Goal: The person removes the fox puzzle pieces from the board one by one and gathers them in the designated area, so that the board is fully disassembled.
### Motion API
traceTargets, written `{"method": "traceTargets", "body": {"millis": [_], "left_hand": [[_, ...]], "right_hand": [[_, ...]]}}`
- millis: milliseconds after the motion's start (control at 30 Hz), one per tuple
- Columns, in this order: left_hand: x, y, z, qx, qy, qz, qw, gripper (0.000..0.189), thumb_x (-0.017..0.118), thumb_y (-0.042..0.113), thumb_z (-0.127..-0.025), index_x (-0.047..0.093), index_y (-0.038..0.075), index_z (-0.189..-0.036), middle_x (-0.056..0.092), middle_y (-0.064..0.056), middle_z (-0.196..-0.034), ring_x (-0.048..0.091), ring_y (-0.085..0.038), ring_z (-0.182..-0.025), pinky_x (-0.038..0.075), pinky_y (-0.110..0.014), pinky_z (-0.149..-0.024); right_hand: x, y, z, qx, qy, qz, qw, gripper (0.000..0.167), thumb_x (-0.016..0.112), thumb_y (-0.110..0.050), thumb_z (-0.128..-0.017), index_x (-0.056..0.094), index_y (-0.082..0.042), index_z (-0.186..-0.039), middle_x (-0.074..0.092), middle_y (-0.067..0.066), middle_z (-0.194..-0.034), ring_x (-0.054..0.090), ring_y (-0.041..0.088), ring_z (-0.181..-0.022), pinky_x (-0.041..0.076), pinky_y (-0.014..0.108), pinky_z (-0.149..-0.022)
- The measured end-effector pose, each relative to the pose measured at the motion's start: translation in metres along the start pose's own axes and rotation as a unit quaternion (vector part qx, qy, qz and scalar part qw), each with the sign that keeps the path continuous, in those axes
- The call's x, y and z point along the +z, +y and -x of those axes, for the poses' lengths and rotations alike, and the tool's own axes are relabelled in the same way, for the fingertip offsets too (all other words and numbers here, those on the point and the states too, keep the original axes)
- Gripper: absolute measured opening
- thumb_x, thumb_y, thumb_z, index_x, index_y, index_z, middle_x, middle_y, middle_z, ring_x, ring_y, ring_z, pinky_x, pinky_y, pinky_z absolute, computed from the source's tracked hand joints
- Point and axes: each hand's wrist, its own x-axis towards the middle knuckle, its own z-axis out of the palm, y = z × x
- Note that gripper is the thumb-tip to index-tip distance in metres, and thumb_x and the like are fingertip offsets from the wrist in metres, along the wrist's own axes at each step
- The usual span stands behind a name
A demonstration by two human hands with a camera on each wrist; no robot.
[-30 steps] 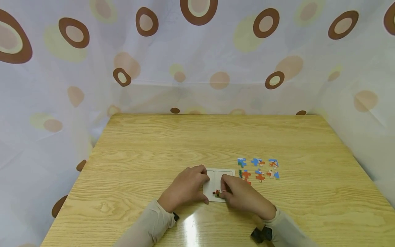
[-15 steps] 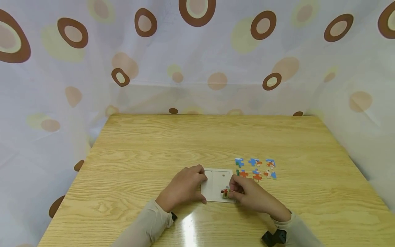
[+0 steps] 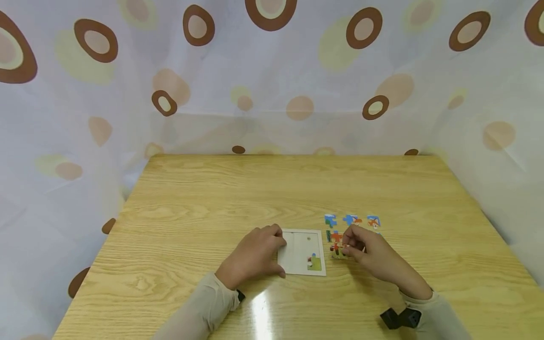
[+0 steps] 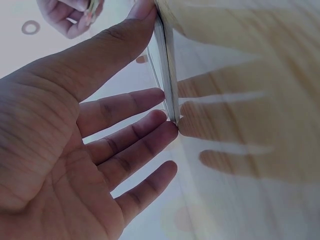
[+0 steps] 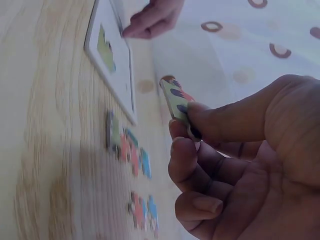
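A shallow white puzzle tray lies on the table with one green jigsaw piece in its near right corner. My left hand rests against the tray's left edge. In the left wrist view its thumb and nearly straight fingers touch that edge. My right hand is to the right of the tray, in front of the loose pieces. Between thumb and forefinger it pinches a green and red jigsaw piece with dark spots, raised off the table. The right hand covers some of the loose pieces.
Several loose jigsaw pieces, such as a blue one and a red one, lie in rows right of the tray. The wooden table is bordered by a spotted curtain at the back and sides.
My right hand has moved right, off the tray to beside the loose pieces, carrying the pinched jigsaw piece. The green piece in the tray's corner has come into view. My left hand stays put.
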Motion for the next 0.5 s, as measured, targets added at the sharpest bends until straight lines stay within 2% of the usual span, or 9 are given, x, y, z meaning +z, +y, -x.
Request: {"method": "traceTargets", "body": {"millis": [133, 333, 500], "left_hand": [[-0.001, 0.000, 0.000, 0.000, 0.002, -0.004, 1.0000, 0.058, 0.095, 0.051, -0.066, 0.077, 0.014, -0.108, 0.061, 0.002, -0.110, 0.057, -0.013, -0.090, 0.051, -0.033, -0.083], [-0.002, 0.001, 0.000, 0.000, 0.000, -0.003, 1.0000, 0.058, 0.095, 0.050, -0.067, 0.077, 0.014, -0.108, 0.061, 0.002, -0.110, 0.056, -0.012, -0.091, 0.051, -0.033, -0.083], [-0.002, 0.000, 0.000, -0.003, -0.002, -0.005, 1.0000, 0.058, 0.095, 0.050, -0.067, 0.077, 0.014, -0.108, 0.060, 0.002, -0.109, 0.056, -0.012, -0.091, 0.051, -0.033, -0.083]], "right_hand": [[-0.007, 0.009, 0.004, 0.008, 0.019, 0.029, 0.9994, 0.015, 0.068, 0.006, -0.095, 0.062, -0.007, -0.098, 0.059, -0.003, -0.084, 0.052, 0.008, -0.068, 0.045, 0.026, -0.058], [-0.013, 0.018, 0.009, 0.061, 0.035, 0.052, 0.9962, 0.013, 0.068, 0.006, -0.095, 0.064, -0.004, -0.102, 0.061, 0.000, -0.087, 0.054, 0.008, -0.070, 0.047, 0.026, -0.060], [-0.015, 0.020, 0.010, 0.092, 0.037, 0.064, 0.9930, 0.015, 0.068, 0.009, -0.093, 0.061, -0.003, -0.100, 0.061, 0.002, -0.084, 0.055, 0.010, -0.068, 0.046, 0.027, -0.059]]}}
